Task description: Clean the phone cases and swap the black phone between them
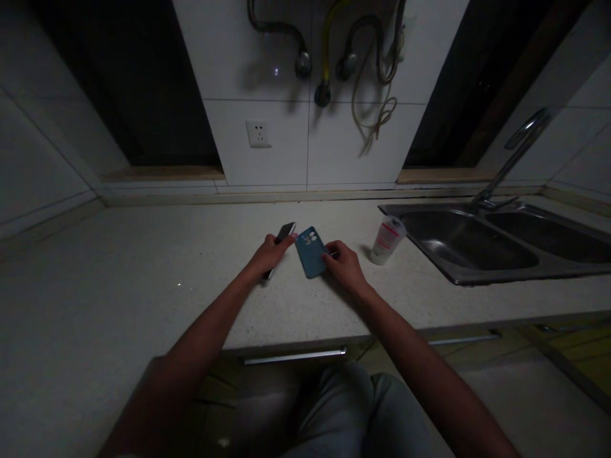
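Note:
In the head view my left hand [268, 256] grips a dark smartphone [285, 231] with a pale edge, tilted over the counter. Most of the phone's middle is hidden behind that hand. My right hand [344, 264] pinches the right edge of a teal phone case [311, 257], with its camera cutouts at the far end. The case lies between both hands, low over or on the counter; whether it touches the surface I cannot tell. My left fingertips are close to the case's upper left corner. To the right of my right hand stands a clear plastic cup [387, 240] with red print.
The pale speckled countertop [167, 254] runs along a tiled wall. At the right is a steel double sink [458, 238] with a curved faucet [510, 159]. A wall socket [258, 134] and hanging hoses [325, 57] are behind. Drawer handles [293, 357] line the front below the edge.

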Motion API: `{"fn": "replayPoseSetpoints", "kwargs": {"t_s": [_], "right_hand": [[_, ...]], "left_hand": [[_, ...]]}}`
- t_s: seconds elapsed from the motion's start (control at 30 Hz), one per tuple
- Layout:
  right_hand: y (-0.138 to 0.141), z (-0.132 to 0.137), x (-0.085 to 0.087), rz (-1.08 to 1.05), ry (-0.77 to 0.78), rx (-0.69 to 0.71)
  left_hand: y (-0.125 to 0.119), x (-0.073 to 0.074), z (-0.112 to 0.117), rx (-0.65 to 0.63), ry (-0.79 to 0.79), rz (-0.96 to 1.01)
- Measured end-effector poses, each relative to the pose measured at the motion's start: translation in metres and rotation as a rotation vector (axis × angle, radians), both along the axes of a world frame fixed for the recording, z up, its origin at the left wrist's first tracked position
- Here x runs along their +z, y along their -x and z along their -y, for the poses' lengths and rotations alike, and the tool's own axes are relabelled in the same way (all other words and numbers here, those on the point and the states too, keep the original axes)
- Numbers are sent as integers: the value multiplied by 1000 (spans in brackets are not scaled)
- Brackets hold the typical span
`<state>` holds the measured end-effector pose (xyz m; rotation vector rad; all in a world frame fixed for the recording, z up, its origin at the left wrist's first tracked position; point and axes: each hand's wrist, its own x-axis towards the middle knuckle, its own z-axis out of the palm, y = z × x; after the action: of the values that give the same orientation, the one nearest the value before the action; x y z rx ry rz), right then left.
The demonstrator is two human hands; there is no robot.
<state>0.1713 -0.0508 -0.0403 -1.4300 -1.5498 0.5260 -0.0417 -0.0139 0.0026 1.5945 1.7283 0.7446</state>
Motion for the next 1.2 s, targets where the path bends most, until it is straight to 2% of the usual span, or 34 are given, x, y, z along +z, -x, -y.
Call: {"fn": "replayPoseSetpoints", "kwargs": {"t_s": [0.1, 0.2, 0.5, 0.67, 0.9, 0.97, 1.1, 1.2], "right_hand": [[2, 4, 4, 188, 24, 27], [6, 10, 10, 363, 105, 50], [16, 22, 21, 733, 240, 49], [17, 22, 22, 790, 246, 62], [15, 22, 21, 812, 216, 74], [14, 22, 23, 765, 208, 20], [3, 19, 29, 667, 202, -183], [-8, 16, 29, 638, 246, -201]], "left_hand": [[-1, 0, 4, -12, -54, -300], [0, 0, 6, 21, -58, -474], [13, -14, -1, 24, -67, -640], [11, -15, 2, 37, -81, -684], [5, -18, 6, 41, -187, -770], [5, -21, 5, 47, -223, -804], [5, -26, 5, 44, -249, -840], [5, -26, 6, 43, -255, -824]]}}
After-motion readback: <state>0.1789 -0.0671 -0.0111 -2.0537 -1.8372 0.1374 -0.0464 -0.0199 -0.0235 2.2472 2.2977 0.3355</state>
